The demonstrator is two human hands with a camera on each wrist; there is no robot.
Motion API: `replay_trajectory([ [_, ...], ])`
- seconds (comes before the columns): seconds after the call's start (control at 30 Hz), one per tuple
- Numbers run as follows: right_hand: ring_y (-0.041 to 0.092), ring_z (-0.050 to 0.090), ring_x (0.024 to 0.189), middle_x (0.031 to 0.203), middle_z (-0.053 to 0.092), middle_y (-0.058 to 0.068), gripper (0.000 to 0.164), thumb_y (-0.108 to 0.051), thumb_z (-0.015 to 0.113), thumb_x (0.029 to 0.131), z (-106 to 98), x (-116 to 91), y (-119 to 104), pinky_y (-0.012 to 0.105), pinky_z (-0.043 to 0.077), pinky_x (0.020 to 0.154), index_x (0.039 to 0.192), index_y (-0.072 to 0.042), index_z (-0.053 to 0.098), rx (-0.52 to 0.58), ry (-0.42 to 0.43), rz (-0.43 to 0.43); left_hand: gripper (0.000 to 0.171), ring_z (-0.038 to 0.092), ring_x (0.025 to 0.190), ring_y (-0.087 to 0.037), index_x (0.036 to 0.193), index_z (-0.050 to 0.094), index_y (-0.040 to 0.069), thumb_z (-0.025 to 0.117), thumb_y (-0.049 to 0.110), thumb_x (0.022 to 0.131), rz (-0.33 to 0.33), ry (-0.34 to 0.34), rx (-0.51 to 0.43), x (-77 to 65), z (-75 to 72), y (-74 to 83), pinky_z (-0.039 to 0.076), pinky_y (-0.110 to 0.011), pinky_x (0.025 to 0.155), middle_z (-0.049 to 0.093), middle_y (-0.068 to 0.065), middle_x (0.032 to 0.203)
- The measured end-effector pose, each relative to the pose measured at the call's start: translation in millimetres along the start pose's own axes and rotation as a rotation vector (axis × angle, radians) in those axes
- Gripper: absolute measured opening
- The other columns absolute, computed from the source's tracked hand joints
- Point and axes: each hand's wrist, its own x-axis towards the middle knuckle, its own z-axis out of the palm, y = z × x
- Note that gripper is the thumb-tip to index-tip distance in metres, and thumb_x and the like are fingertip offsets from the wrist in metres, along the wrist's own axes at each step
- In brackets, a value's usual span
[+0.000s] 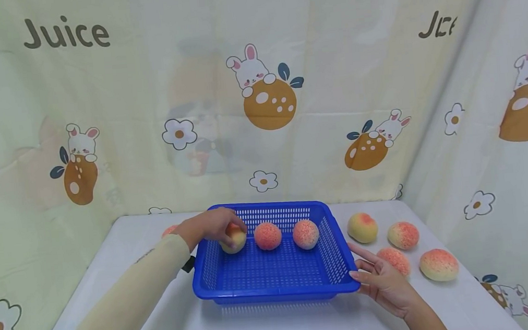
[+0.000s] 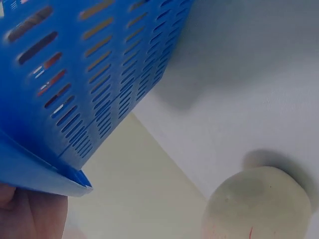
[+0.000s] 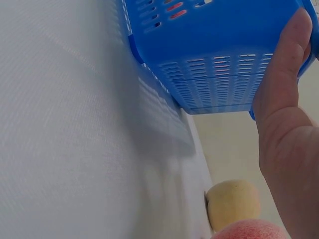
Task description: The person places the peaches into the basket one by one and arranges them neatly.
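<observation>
A blue plastic basket (image 1: 280, 291) with slotted walls stands on the white table. My left hand (image 1: 215, 226) reaches over its left rim and grips a yellowish peach (image 1: 236, 241) in the back left corner. Two pink peaches, one in the middle (image 1: 267, 236) and one to the right (image 1: 305, 234), sit in a row beside it along the back wall. At the basket's front right corner, my right hand (image 1: 383, 282) holds the rim, with the thumb (image 3: 284, 64) against the outside in the right wrist view. In the left wrist view the basket wall hides most of the left hand.
Several peaches lie on the table right of the basket, among them a yellow one (image 1: 362, 227) and a pink one (image 1: 439, 265). Another peach (image 1: 170, 230) shows behind the left forearm. A patterned curtain (image 1: 262, 149) stands behind the table (image 1: 164, 315).
</observation>
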Motion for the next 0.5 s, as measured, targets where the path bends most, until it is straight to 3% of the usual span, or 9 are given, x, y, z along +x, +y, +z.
replay_trajectory([
  [0.17, 0.013, 0.072, 0.1, 0.108, 0.067, -0.004, 0.068, -0.002, 0.058, 0.102, 0.6, 0.3, 0.1, 0.035, 0.06, 0.094, 0.161, -0.025, 0.032, -0.002, 0.009, 0.003, 0.041, 0.058, 0.109, -0.017, 0.119, 0.076, 0.032, 0.088, 0.031, 0.08, 0.022, 0.009, 0.024, 1.7, -0.7, -2.2, 0.053, -0.037, 0.101, 0.062, 0.003, 0.118],
  [0.5, 0.013, 0.072, 0.099, 0.108, 0.067, -0.003, 0.073, -0.003, 0.059, 0.102, 1.5, 0.5, -0.7, 0.036, 0.06, 0.094, 0.164, -0.02, 0.024, -0.017, 0.025, 0.014, 0.044, 0.058, 0.103, -0.014, 0.121, 0.076, 0.028, 0.089, 0.032, 0.079, 0.071, 0.027, 0.077, 0.5, 0.4, -3.6, 0.053, -0.034, 0.098, 0.063, 0.004, 0.111],
])
